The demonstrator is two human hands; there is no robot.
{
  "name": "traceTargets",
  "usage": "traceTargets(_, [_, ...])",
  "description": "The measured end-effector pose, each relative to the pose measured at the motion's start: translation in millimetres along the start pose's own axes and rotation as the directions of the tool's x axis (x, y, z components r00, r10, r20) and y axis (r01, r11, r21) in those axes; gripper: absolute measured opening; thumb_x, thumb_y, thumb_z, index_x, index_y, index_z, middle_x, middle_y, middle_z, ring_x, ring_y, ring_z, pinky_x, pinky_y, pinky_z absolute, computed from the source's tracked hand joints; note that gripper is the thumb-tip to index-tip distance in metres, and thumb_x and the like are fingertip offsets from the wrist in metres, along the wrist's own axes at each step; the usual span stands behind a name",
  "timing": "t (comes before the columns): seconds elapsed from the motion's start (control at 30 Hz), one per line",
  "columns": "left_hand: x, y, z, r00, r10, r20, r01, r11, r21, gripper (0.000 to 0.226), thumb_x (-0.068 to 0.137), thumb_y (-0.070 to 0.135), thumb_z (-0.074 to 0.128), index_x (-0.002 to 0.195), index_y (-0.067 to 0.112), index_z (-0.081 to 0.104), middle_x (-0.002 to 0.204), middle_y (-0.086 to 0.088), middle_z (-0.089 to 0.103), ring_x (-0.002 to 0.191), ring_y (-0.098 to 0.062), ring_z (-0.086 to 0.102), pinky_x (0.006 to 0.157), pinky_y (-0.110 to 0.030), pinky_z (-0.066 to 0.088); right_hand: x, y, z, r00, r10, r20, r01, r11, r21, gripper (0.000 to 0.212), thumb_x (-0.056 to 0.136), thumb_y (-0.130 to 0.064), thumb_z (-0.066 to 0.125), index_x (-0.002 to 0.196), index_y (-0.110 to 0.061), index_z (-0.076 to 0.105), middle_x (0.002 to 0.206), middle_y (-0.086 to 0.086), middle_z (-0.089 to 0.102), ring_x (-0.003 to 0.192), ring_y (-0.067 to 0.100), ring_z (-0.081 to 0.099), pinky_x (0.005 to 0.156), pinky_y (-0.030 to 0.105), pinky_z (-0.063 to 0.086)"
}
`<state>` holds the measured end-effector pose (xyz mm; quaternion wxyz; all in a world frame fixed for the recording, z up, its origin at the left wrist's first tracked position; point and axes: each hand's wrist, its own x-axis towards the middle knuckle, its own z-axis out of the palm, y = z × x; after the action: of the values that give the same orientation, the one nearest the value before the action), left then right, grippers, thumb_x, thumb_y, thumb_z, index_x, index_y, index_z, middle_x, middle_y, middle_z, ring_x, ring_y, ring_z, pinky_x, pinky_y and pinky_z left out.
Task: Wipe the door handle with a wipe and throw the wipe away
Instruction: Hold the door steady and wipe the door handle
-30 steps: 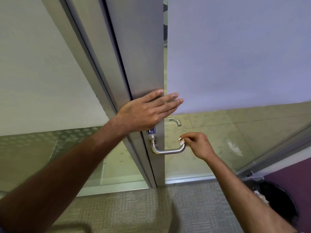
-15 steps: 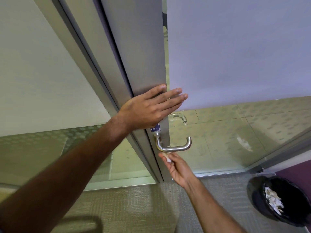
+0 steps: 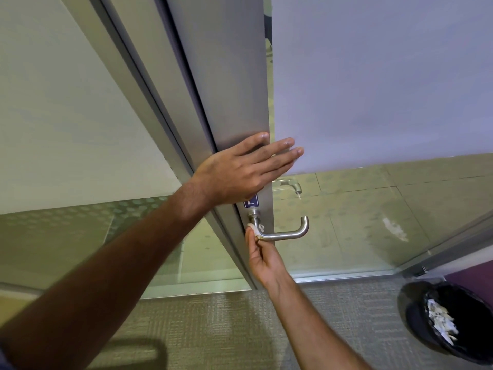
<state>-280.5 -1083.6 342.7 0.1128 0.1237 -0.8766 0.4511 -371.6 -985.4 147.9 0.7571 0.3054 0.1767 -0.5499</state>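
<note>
A brushed-metal door handle (image 3: pixel 286 234) sticks out from the edge of a grey door (image 3: pixel 226 84). My right hand (image 3: pixel 262 259) comes up from below and pinches a small white wipe (image 3: pixel 253 228) against the handle's left end, close to its round base. My left hand (image 3: pixel 244 170) lies flat with fingers spread on the door just above the handle, holding nothing. A black bin (image 3: pixel 453 320) with crumpled white paper inside stands on the floor at the lower right.
A glass panel (image 3: pixel 360 214) with frosted upper film is to the right of the door, and a second handle (image 3: pixel 289 184) shows through it. A metal door frame (image 3: pixel 149 84) and a pale wall are to the left. Patterned carpet (image 3: pixel 213 329) covers the floor.
My right hand moved with the wipe from the handle's right end, down under the bar, then up to its left end near the base. The left hand stayed on the door.
</note>
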Motion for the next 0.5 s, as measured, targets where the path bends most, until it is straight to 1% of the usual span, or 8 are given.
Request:
traceTargets(0.1, [-1.1,-0.3,0.8,1.000,-0.002,0.008,0.002,1.000,0.012,0.050,0.109,0.011,0.041,0.160,0.008,0.041,0.169,-0.004,0.034,0.155,-0.023,0.032,0.126,-0.045,0.021,-13.1,-14.4,-7.2,0.997,0.039,-0.072,-0.041,0.999,-0.024,0.023,0.098,0.006,0.046,0.096,0.021,0.063,0.087,0.035,0.067,0.068,0.038,0.074,0.055,0.035,0.063])
traceTargets(0.2, [-0.9,-0.4,0.8,1.000,-0.002,0.016,0.002,1.000,0.025,0.052,0.110,0.010,0.039,0.161,0.008,0.038,0.170,-0.004,0.032,0.156,-0.024,0.030,0.126,-0.045,0.018,-33.3,-46.3,-14.7,0.992,-0.025,-0.125,0.019,0.999,-0.046,0.018,0.098,0.001,0.049,0.099,0.015,0.061,0.081,0.035,0.064,0.079,0.030,0.065,0.047,0.032,0.061])
traceTargets(0.3, [-0.8,0.1,0.9,1.000,0.000,0.029,-0.001,0.999,0.041,0.052,0.109,0.011,0.040,0.161,0.008,0.038,0.170,-0.004,0.032,0.156,-0.024,0.030,0.126,-0.046,0.017,-54.0,-95.9,-17.7,0.977,-0.184,-0.112,0.174,0.981,-0.089,0.021,0.098,-0.003,0.052,0.112,0.008,0.062,0.089,0.031,0.065,0.083,0.026,0.067,0.052,0.026,0.061])
traceTargets(0.37, [-1.1,-0.5,0.8,0.999,0.008,0.037,-0.011,0.998,0.062,0.053,0.109,0.012,0.040,0.161,0.008,0.038,0.170,-0.005,0.031,0.156,-0.024,0.030,0.126,-0.046,0.016,-59.2,-121.8,-12.5,0.907,-0.419,-0.043,0.384,0.864,-0.325,0.017,0.096,0.000,0.056,0.108,0.004,0.068,0.094,0.025,0.070,0.083,0.027,0.074,0.060,0.025,0.062])
traceTargets(0.4, [-1.1,-0.7,0.5,0.999,0.009,0.035,-0.011,0.998,0.067,0.053,0.109,0.013,0.041,0.162,0.008,0.038,0.170,-0.005,0.031,0.156,-0.024,0.030,0.126,-0.046,0.016,-60.2,-130.8,-5.2,0.815,-0.576,0.060,0.512,0.669,-0.540,0.014,0.094,0.003,0.060,0.100,0.001,0.072,0.095,0.021,0.073,0.085,0.026,0.075,0.066,0.026,0.062])
traceTargets(0.43, [-1.5,-1.1,0.1,0.999,0.010,0.034,-0.012,0.998,0.067,0.053,0.109,0.014,0.040,0.162,0.008,0.037,0.170,-0.005,0.031,0.156,-0.024,0.030,0.126,-0.046,0.016,-60.1,-136.4,3.4,0.688,-0.684,0.243,0.590,0.332,-0.736,0.015,0.091,0.005,0.062,0.091,-0.003,0.075,0.093,0.015,0.076,0.085,0.024,0.074,0.071,0.027,0.062])
traceTargets(0.47, [-1.7,-1.3,0.0,0.999,0.012,0.032,-0.014,0.998,0.065,0.053,0.110,0.014,0.040,0.162,0.008,0.037,0.170,-0.005,0.031,0.156,-0.024,0.030,0.126,-0.046,0.017,-59.1,-139.6,13.1,0.575,-0.667,0.474,0.575,-0.082,-0.814,0.020,0.089,0.006,0.063,0.086,-0.009,0.076,0.090,0.010,0.076,0.083,0.021,0.073,0.074,0.026,0.060])
traceTargets(0.5, [-1.8,-1.2,-0.3,0.999,0.011,0.032,-0.013,0.998,0.064,0.053,0.109,0.015,0.041,0.162,0.008,0.037,0.170,-0.005,0.030,0.156,-0.024,0.030,0.125,-0.047,0.018,-57.6,-140.7,22.9,0.523,-0.539,0.661,0.494,-0.440,-0.750,0.025,0.088,0.007,0.062,0.085,-0.012,0.076,0.089,0.006,0.075,0.082,0.017,0.071,0.074,0.024,0.058])
